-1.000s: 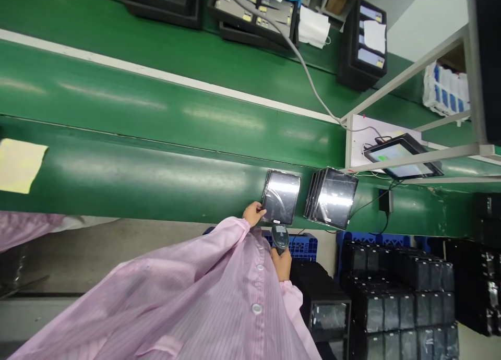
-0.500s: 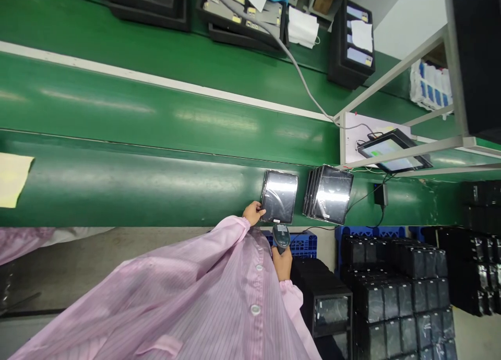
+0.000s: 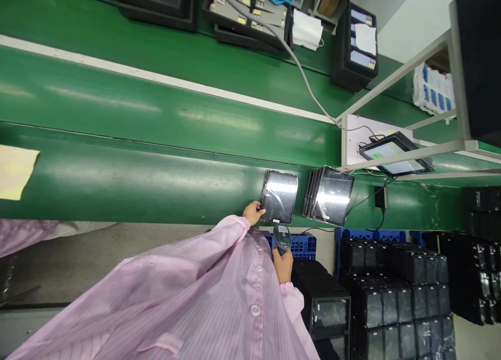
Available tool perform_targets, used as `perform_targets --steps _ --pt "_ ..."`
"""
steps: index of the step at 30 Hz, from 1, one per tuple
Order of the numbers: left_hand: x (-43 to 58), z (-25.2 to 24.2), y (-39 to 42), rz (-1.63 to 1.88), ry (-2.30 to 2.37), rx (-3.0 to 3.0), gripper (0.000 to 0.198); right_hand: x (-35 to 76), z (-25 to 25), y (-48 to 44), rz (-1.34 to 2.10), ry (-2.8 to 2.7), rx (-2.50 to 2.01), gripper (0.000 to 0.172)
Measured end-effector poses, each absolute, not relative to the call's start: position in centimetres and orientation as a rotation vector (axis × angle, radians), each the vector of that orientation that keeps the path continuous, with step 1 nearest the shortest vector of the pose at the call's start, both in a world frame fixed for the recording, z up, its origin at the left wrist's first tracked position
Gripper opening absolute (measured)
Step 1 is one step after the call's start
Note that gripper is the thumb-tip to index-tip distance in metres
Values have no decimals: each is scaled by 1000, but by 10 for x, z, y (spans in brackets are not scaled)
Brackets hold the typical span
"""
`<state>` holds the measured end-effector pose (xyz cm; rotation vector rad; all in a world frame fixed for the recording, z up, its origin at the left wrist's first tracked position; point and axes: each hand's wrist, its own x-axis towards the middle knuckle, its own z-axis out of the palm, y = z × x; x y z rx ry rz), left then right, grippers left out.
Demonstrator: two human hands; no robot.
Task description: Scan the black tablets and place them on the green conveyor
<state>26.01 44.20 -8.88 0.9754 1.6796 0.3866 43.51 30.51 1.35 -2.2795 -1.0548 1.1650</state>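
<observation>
My left hand (image 3: 253, 213) grips the near left corner of a flat black screen panel (image 3: 279, 196) wrapped in shiny film, which lies on the green bench (image 3: 136, 172). My right hand (image 3: 283, 263) is closed on a grey handheld barcode scanner (image 3: 282, 237), whose head sits just below the panel's near edge. A stack of similar wrapped panels (image 3: 331, 195) lies right beside it. Pink smock sleeves cover both arms.
A lit tablet (image 3: 394, 155) lies under a metal frame (image 3: 407, 109) at the right. Black trays (image 3: 250, 13) and a grey cable (image 3: 305, 73) sit at the far side of the belt. Blue crates (image 3: 303, 244) and stacked black boxes (image 3: 391, 292) stand below. A yellow sheet (image 3: 15, 169) lies at the left.
Only the view has shifted slightly; both hands, the panel and the scanner keep the same places.
</observation>
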Motion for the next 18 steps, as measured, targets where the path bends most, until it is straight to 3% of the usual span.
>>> perform_targets --steps 18 --pt "262 -87 444 345 1690 993 24 434 29 298 1168 -1021 -2292 42"
